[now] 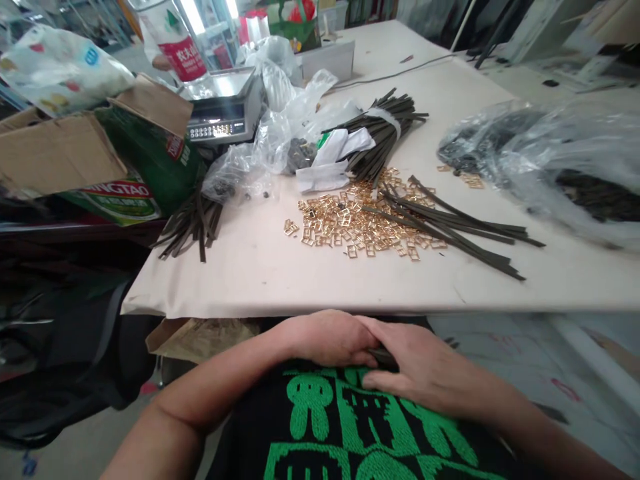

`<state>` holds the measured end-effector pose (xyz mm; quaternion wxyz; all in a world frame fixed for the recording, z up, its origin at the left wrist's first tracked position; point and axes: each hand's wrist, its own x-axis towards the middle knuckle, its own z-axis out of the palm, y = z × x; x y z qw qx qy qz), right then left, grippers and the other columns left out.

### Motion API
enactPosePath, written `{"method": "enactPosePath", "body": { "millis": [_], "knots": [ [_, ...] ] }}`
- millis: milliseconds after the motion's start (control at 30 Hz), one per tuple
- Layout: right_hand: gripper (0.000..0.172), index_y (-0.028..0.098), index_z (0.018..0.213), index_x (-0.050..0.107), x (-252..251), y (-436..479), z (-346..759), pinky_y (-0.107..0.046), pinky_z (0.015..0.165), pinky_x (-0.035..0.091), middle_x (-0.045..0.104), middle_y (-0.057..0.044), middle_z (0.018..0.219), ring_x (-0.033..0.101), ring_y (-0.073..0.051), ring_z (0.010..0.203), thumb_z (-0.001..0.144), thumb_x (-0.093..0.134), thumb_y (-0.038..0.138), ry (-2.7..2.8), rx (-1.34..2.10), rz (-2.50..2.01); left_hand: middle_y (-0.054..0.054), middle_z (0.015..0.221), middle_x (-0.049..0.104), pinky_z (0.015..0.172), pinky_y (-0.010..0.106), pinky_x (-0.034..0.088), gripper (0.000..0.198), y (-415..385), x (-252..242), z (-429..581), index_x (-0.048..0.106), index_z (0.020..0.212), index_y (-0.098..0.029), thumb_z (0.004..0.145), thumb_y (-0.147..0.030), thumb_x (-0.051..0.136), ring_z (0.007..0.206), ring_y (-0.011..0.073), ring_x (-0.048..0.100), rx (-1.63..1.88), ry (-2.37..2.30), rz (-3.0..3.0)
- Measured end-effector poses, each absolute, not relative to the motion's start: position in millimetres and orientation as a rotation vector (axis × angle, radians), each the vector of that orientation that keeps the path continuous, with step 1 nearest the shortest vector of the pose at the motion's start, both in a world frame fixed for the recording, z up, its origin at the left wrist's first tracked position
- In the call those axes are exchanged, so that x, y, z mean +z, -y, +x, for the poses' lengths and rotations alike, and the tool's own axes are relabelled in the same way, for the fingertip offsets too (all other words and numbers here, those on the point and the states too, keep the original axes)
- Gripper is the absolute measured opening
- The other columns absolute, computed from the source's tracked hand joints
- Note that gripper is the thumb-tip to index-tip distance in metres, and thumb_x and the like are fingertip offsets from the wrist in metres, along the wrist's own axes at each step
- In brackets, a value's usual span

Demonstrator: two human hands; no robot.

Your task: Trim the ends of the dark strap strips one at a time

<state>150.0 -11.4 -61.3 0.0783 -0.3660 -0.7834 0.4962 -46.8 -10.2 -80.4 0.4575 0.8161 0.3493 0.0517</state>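
Observation:
My left hand (333,339) and my right hand (420,365) meet at the table's front edge, just above my lap. Between them a bit of dark strap (385,359) shows, and dark ends stick out past the right hand. The right hand's thumb and fingers close around this strap. The left hand's fingers are curled against it, though their tips are mostly hidden. On the table ahead lies a heap of small gold buckles (345,223). Several loose dark straps (465,233) lie across its right side, and a tied bundle of straps (385,127) rests behind it.
A digital scale (225,110) and clear plastic bags (280,107) stand at the back left, beside a green carton (145,160). More straps (193,227) hang near the table's left corner. A large plastic bag (565,160) with dark contents lies on the right.

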Motion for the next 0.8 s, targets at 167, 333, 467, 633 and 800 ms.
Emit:
{"method": "enactPosePath", "body": {
  "millis": [167,333,467,633,800],
  "knots": [
    [0.025,0.017,0.110,0.060,-93,1,130,-0.027,0.063,0.046,0.067,-0.003,0.084,0.057,-0.016,0.067,0.093,0.051,0.032,2.219,1.911,-1.062,0.005,0.081,0.072,0.064,0.030,0.044,0.016,9,-69,-81,0.070,0.097,-0.021,0.083,-0.027,0.066,0.071,0.0204,0.064,0.269,-1.082,1.867],
    [0.036,0.015,0.099,0.058,-100,8,135,-0.021,0.048,0.033,0.050,0.005,0.059,0.042,-0.010,0.051,0.098,0.042,0.047,1.969,2.050,-1.043,0.002,0.080,0.066,0.061,0.025,0.048,0.032,39,-92,-101,0.058,0.112,-0.018,0.088,-0.039,0.060,0.062,0.0120,0.059,0.968,-1.251,1.016],
    [0.040,0.015,0.095,0.058,-99,14,128,-0.020,0.042,0.028,0.050,0.005,0.055,0.037,-0.008,0.044,0.097,0.041,0.051,1.875,2.063,-1.084,0.002,0.077,0.066,0.054,0.021,0.046,0.032,61,-117,-86,0.060,0.100,-0.014,0.081,-0.038,0.069,0.057,0.0091,0.059,1.000,-1.091,0.688],
    [0.039,0.017,0.091,0.056,-95,15,122,-0.020,0.039,0.028,0.055,0.004,0.057,0.038,-0.007,0.039,0.097,0.041,0.052,1.810,2.112,-1.088,0.001,0.067,0.066,0.051,0.020,0.045,0.028,64,-121,-77,0.057,0.077,-0.014,0.076,-0.037,0.074,0.052,0.0085,0.059,0.981,-1.064,0.607],
    [0.038,0.018,0.101,0.058,-99,17,124,-0.019,0.037,0.022,0.053,0.006,0.057,0.033,-0.005,0.037,0.094,0.048,0.053,1.652,2.178,-1.107,-0.001,0.060,0.064,0.047,0.019,0.041,0.026,64,-120,-81,0.057,0.076,-0.015,0.077,-0.036,0.071,0.046,0.0071,0.055,1.029,-1.154,0.589]
  ]
}}
